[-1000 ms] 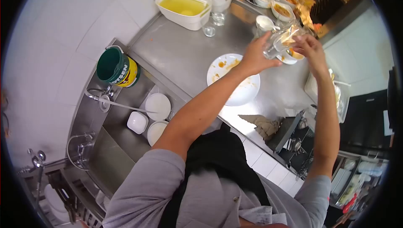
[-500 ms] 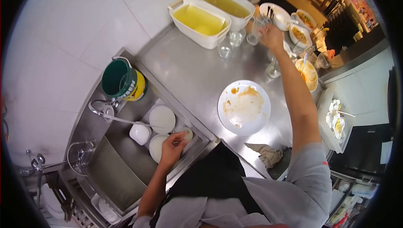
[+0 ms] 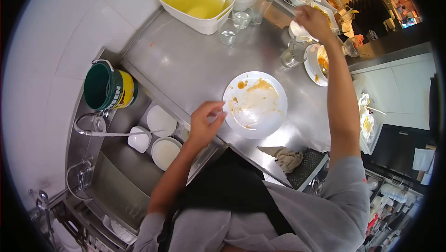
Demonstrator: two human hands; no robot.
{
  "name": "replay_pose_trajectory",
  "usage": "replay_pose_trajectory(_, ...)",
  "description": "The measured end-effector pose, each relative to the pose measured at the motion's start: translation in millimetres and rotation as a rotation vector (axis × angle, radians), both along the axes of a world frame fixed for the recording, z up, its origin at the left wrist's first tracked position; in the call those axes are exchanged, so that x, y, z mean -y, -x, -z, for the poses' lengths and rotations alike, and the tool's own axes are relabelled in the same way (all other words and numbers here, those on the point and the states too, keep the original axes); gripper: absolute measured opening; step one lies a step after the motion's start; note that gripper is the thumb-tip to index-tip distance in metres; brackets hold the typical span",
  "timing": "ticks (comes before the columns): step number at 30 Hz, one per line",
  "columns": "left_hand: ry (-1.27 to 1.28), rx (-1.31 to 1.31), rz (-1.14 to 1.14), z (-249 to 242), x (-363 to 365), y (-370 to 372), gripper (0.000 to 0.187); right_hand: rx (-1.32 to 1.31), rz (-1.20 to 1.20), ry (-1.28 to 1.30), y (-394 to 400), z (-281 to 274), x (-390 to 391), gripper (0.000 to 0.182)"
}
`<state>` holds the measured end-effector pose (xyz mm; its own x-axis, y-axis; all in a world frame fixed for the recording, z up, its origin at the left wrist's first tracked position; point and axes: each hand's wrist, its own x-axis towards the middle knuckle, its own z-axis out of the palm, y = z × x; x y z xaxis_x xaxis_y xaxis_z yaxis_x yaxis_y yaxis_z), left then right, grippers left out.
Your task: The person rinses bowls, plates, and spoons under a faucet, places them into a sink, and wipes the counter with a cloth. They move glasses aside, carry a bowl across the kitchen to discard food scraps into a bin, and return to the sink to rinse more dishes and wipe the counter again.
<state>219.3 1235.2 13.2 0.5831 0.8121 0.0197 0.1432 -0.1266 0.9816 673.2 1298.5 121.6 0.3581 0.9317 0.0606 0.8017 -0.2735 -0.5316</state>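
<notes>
Your left hand point(image 3: 203, 124): thumb and fingers parted, nothing gripped, at left rim of soiled dinner plate point(image 3: 255, 105); contact hard to judge. Plate round, no long axis, flat on steel counter point(image 3: 186, 57), to right of those fingers, nearer left hand than right. Your right hand point(image 3: 317, 23): blurred, fingers curled, grip unclear, just beside white bowl point(image 3: 297, 30); drinking glass point(image 3: 292, 58) nearer you.

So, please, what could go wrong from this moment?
The right hand is among crowded dishes, so it might knock the nearby glass.

The left hand is at the rim of the stained plate; a careless push might smear food or shift it.

Two water glasses stand close to the front tub and could possibly clink or tip if bumped.
</notes>
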Motion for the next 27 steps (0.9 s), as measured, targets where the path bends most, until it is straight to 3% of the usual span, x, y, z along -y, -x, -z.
replay_pose_trajectory(2, -0.098, 0.040, 0.022, -1, -19, -53, 0.034, -0.116, 0.066, 0.339, 4, -12, 38, 0.063)
replay_pose_trajectory(3, -0.102, 0.036, 0.040, -2, -26, -85, 0.043, -0.147, 0.078, 0.346, 14, -5, 48, 0.065)
replay_pose_trajectory(4, -0.112, 0.037, 0.063, -4, -32, -121, 0.052, -0.085, 0.051, 0.245, 2, 33, 50, 0.060)
replay_pose_trajectory(6, -0.242, -0.018, 0.092, 16, -42, -194, 0.079, -0.009, 0.014, 0.041, 7, 75, 49, 0.030)
replay_pose_trajectory(7, -0.255, -0.052, 0.088, 20, -40, -223, 0.085, -0.106, 0.039, -0.036, 9, 91, 47, 0.019)
replay_pose_trajectory(10, -0.206, -0.171, 0.120, 15, -32, -282, 0.105, -0.109, 0.143, -0.121, 23, 62, 61, 0.014)
replay_pose_trajectory(12, -0.292, -0.152, 0.095, 24, -30, -304, 0.102, -0.084, 0.160, -0.227, 8, 49, 76, 0.012)
replay_pose_trajectory(14, -0.310, -0.131, 0.066, 29, -29, -319, 0.097, -0.281, 0.296, -0.317, -15, 22, 98, 0.012)
replay_pose_trajectory(18, -0.316, -0.173, -0.025, 33, -37, -320, 0.087, -0.677, 0.285, -0.079, -98, -26, 166, 0.008)
replay_pose_trajectory(22, -0.406, -0.246, -0.138, 32, -63, -307, 0.085, -0.817, 0.377, 0.180, -134, -19, 212, 0.026)
replay_pose_trajectory(26, -0.319, -0.266, -0.214, 28, -80, -294, 0.086, -0.554, 0.349, 0.228, -159, 39, 212, 0.037)
replay_pose_trajectory(27, -0.397, -0.254, -0.246, 27, -78, -292, 0.088, -0.411, 0.272, 0.199, -160, 52, 206, 0.035)
